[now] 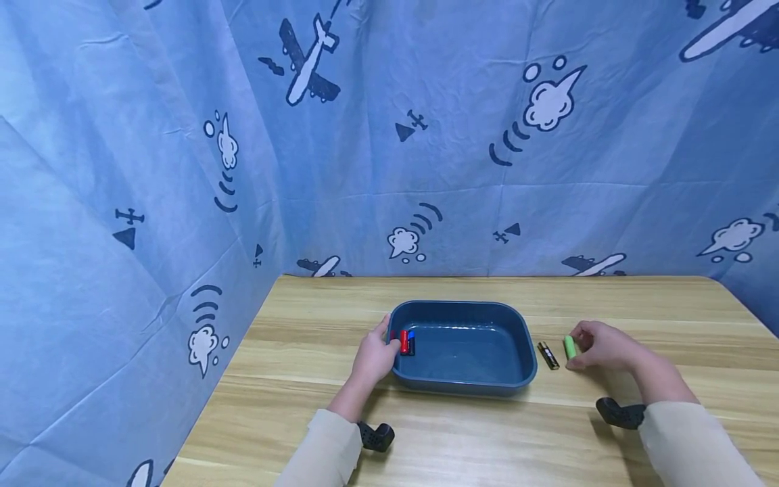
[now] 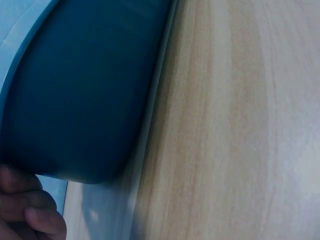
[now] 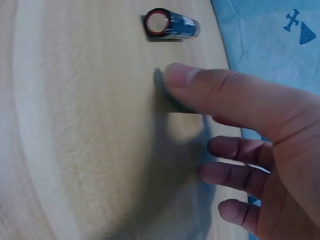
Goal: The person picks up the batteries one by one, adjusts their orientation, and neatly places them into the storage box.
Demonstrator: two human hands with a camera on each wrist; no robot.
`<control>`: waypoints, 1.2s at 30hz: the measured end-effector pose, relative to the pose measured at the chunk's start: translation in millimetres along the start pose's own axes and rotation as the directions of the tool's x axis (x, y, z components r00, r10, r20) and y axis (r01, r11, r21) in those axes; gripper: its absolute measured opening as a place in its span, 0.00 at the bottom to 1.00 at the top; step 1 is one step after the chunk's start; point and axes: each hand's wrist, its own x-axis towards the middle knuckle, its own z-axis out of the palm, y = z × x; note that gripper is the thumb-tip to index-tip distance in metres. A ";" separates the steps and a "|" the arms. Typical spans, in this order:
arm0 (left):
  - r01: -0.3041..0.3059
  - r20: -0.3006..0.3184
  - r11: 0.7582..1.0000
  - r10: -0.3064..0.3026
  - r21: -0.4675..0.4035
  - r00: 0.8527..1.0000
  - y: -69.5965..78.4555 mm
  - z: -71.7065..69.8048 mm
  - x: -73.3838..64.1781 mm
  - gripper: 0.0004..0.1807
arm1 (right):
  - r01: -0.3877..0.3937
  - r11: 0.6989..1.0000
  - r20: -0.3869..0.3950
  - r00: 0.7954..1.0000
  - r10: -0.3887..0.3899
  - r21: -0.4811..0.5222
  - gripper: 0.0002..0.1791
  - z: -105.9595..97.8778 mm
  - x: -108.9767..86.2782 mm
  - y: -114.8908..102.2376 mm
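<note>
while my left hand grips the blue tray by its left end, my right hand pinches a green battery.
the green battery is right of the tray; whether it touches the wooden table, i cannot tell. a black-and-gold battery lies between them; a red battery and dark blue battery sit inside, near my left thumb.

Your tray is dark blue. Toward nine o'clock inside, you have a red battery and a blue-and-black battery; outside three o'clock, a black-and-gold battery and a light green battery. Your tabletop shows yellowish woodgrain; your twelve o'clock curtain, navy-and-white planes on blue.
</note>
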 end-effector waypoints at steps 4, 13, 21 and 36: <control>-0.004 0.002 1.000 0.004 0.003 1.000 -0.1 0.1 -0.2 0.32 | -0.005 1.000 0.016 1.000 0.005 -0.019 0.28 2.1 -0.1 1.0; -0.004 -0.007 1.000 0.004 0.012 1.000 -0.3 0.6 -0.2 0.32 | 0.000 1.000 0.045 0.999 0.001 -0.026 0.39 0.8 1.8 0.4; 0.002 -0.009 1.000 -0.002 0.010 1.000 -0.2 0.7 0.7 0.32 | -0.012 0.995 -0.015 1.000 0.014 0.097 0.38 -1.5 5.0 -3.1; -0.010 -0.006 1.000 0.010 -0.012 1.000 1.7 -0.6 -0.4 0.32 | -0.045 0.946 -0.081 0.994 0.075 0.320 0.40 -11.3 10.0 -24.5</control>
